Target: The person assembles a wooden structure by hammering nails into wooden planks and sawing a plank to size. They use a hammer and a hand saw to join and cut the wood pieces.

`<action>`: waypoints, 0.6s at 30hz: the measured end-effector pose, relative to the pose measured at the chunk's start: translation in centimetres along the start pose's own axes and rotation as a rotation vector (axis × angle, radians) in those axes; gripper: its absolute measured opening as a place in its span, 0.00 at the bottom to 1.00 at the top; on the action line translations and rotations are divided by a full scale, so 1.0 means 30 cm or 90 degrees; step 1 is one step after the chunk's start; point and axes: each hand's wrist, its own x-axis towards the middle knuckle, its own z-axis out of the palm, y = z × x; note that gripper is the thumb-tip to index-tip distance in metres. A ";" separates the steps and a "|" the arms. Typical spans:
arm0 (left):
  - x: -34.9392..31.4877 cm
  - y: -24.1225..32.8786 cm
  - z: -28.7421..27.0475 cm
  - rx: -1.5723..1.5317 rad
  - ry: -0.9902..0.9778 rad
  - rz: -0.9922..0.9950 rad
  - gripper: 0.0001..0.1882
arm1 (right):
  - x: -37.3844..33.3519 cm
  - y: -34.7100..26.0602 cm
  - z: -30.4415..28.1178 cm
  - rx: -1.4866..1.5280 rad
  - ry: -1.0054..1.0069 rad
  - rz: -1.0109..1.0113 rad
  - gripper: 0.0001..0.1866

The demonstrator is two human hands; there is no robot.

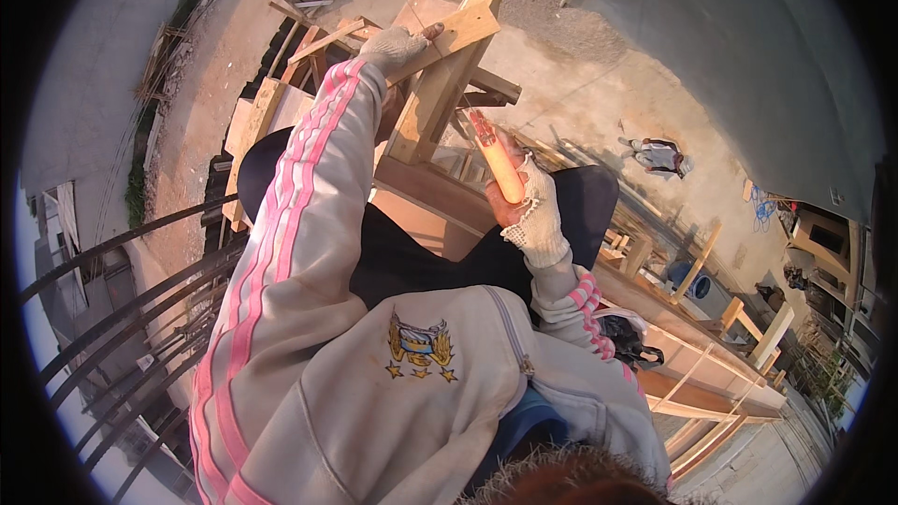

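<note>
My left hand (398, 47), in a pale knit glove with bare fingertips, reaches far forward and grips a short wooden board (468, 28). The board lies across the top of an upright timber beam (435, 98). My right hand (526, 198), in a similar worn glove, is closed around a tool with a smooth orange handle (500, 164). The tool's reddish far end points up and forward, beside the beam. What kind of tool it is, I cannot make out. Below the beam, a wooden plank (435, 189) runs between my dark-trousered legs.
I am high above a dirt yard. Curved dark steel bars (122, 248) stick out at the left. Timber formwork (692, 346) extends to the right, with a black plastic bag (631, 339) by my right side. Another person (659, 157) is on the ground far below.
</note>
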 end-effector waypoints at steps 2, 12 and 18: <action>0.003 0.000 0.000 -0.032 0.044 0.010 0.46 | 0.011 -0.032 0.003 0.000 0.009 -0.016 0.35; 0.038 0.007 -0.018 -0.162 0.004 0.185 0.38 | -0.076 0.022 0.017 0.099 -0.059 0.186 0.36; 0.026 -0.074 -0.007 -0.189 -0.028 0.244 0.36 | -0.062 0.023 0.032 0.030 0.000 0.047 0.35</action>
